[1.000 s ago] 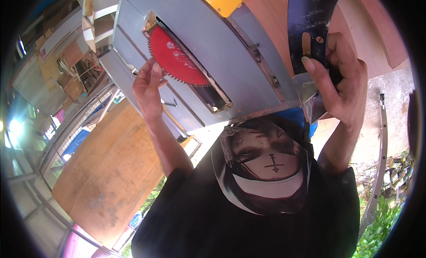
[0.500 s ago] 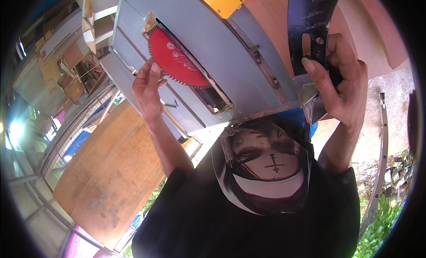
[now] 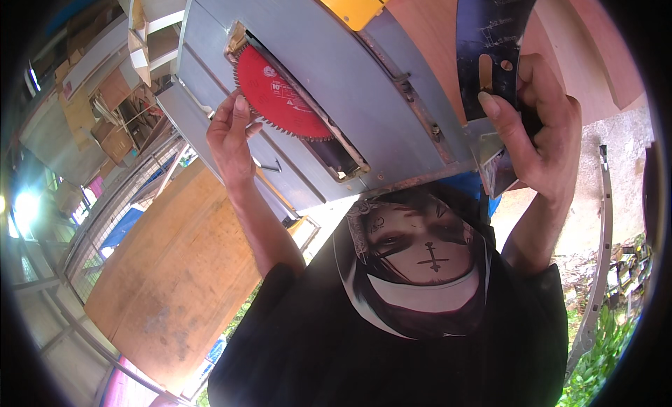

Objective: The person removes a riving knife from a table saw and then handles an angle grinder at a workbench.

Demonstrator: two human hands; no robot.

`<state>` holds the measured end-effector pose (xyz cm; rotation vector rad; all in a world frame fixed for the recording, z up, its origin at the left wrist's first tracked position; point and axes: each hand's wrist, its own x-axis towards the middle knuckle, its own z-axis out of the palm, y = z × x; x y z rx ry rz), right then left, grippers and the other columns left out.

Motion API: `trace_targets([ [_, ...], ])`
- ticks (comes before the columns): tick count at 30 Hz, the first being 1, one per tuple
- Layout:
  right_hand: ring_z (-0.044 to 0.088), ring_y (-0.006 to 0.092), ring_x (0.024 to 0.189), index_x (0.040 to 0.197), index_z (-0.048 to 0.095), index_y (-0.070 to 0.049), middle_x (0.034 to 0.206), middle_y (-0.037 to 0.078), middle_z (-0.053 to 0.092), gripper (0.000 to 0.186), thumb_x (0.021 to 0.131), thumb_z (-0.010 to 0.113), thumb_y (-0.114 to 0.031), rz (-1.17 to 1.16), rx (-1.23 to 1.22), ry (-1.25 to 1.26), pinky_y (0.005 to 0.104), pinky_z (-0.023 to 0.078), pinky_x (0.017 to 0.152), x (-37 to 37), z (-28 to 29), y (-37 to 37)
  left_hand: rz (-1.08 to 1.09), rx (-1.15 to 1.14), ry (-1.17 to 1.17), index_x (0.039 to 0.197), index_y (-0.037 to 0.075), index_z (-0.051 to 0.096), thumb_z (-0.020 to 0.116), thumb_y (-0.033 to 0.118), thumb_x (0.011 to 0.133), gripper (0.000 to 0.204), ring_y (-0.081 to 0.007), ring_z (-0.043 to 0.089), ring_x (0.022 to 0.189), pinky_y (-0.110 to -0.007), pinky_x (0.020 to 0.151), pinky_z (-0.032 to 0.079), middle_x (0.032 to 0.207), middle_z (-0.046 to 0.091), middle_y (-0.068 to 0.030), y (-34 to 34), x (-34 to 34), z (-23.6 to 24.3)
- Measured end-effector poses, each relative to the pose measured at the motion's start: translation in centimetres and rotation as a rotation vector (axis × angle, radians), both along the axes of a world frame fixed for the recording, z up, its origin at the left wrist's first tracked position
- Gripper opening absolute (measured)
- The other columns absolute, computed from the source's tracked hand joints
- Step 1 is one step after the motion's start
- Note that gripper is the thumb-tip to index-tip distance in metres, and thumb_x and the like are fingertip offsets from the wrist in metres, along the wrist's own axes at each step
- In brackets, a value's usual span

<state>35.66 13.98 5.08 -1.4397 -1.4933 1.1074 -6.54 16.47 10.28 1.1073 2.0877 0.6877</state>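
A red circular saw blade [image 3: 274, 99] stands partly out of the long slot in a grey saw table [image 3: 336, 74]. My left hand [image 3: 231, 137] is at the blade's left rim, thumb and curled fingers pinched at the teeth. On the right, my right hand [image 3: 539, 127] grips the lower end of a dark, flat, slotted metal plate [image 3: 493, 46], thumb on the near face and fingers wrapped around its far edge. A metal bracket [image 3: 493, 169] sits below that hand. Its fingertips behind the plate are partly hidden.
A yellow part [image 3: 353, 4] lies across the table's far side, and grooves run along its top. Wooden panels [image 3: 588, 43] stand at the far right. A large brown board [image 3: 175, 281] is at the left, with wood scraps [image 3: 115, 120] beyond it.
My left hand has shifted very slightly left along the blade's rim. My right hand keeps its hold on the dark plate.
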Motion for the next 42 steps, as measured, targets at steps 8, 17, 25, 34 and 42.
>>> trace_targets([
  [8,0.054,0.0174,0.05,0.1,0.059,-0.006,0.065,0.007,0.057,0.026,0.09,0.079,-0.02,0.001,0.021,-0.022,0.0285,0.039,0.052,0.0,-0.1,0.0,0.002,-0.02,-0.038,0.128,0.001,0.073,0.074,0.04,0.103,0.046,-0.0108,0.071,0.089,-0.028,0.075,0.055,0.102,0.077,-0.003,0.2,-0.1,-0.1],
  [17,0.054,0.0169,0.05,0.1,0.06,-0.006,0.064,0.006,0.056,0.028,0.09,0.08,-0.022,0.001,0.036,-0.032,0.0289,0.038,0.052,0.1,-0.3,0.0,0.007,0.011,-0.062,0.125,0.0,0.074,0.073,0.041,0.104,0.046,-0.0105,0.071,0.085,-0.027,0.074,0.056,0.098,0.077,-0.0041,1.1,-0.3,-0.4],
  [25,0.048,0.0168,0.051,0.099,0.058,-0.005,0.067,0.006,0.052,0.029,0.09,0.08,-0.022,-0.012,-0.001,-0.014,0.03,0.036,0.052,0.0,0.0,0.0,0.006,0.011,-0.09,0.116,0.002,0.076,0.072,0.039,0.105,0.039,-0.0107,0.072,0.084,-0.027,0.072,0.057,0.096,0.078,-0.0042,1.2,-0.8,-0.6],
  [34,0.048,0.017,0.05,0.099,0.058,-0.006,0.066,0.006,0.052,0.028,0.089,0.08,-0.02,-0.01,0.018,-0.022,0.0298,0.037,0.052,0.0,-0.1,0.1,0.003,0.004,-0.107,0.115,0.004,0.073,0.066,0.037,0.109,0.034,-0.0078,0.07,0.079,-0.023,0.069,0.053,0.093,0.077,-0.0021,1.5,-0.2,-0.6],
  [42,0.055,0.0129,0.053,0.1,0.06,-0.004,0.064,0.006,0.059,0.023,0.091,0.079,-0.016,-0.007,-0.044,0.026,0.027,0.04,0.054,-0.1,0.4,0.2,0.032,0.014,-0.126,0.116,0.002,0.073,0.067,0.039,0.108,0.038,-0.0078,0.068,0.08,-0.023,0.069,0.05,0.096,0.076,-0.0023,1.8,0.8,-0.2],
])
